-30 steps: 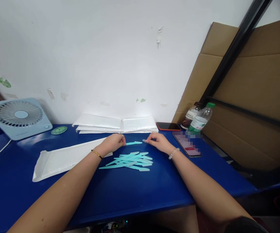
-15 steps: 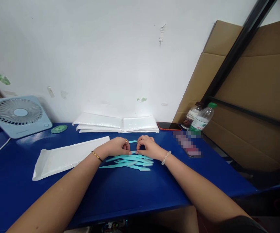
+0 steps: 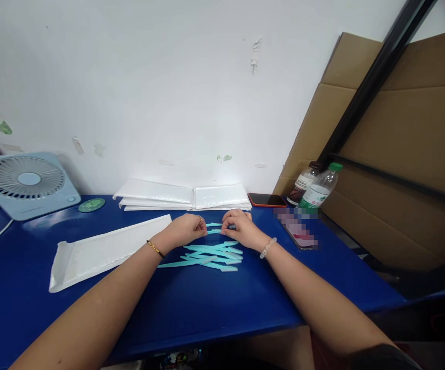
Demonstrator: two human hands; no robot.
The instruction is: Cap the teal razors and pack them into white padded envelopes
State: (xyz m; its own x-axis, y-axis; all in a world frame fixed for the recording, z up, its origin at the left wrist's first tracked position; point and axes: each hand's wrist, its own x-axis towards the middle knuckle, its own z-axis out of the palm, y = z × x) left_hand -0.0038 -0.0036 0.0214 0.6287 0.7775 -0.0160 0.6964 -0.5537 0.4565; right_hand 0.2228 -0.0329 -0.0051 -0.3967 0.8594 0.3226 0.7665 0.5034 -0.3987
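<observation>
Between my two hands stretches a thin turquoise stick point(image 3: 214, 231), pinched near its ends. My left hand point(image 3: 190, 228) has its left part and my right hand point(image 3: 238, 226) its right part. Just beyond it, another turquoise stick point(image 3: 214, 224) shows between the hands; its ends are hidden by my fingers. Nearer to me, a loose pile of several turquoise sticks point(image 3: 210, 257) lies crisscrossed on the blue table point(image 3: 207, 303). To the left of the pile, partly behind my left wrist, is a long white padded envelope point(image 3: 107, 249).
White padded envelopes point(image 3: 156, 192) are stacked along the wall. A blue fan point(image 3: 30, 180) and a green disc point(image 3: 92, 205) are at the left. Rightward lie a phone point(image 3: 267, 200), two bottles point(image 3: 317, 190) and a blurred phone-like item point(image 3: 295, 228).
Both hands have moved slightly away from the pile, carrying the stick towards the wall. The gap between my hands has widened a little.
</observation>
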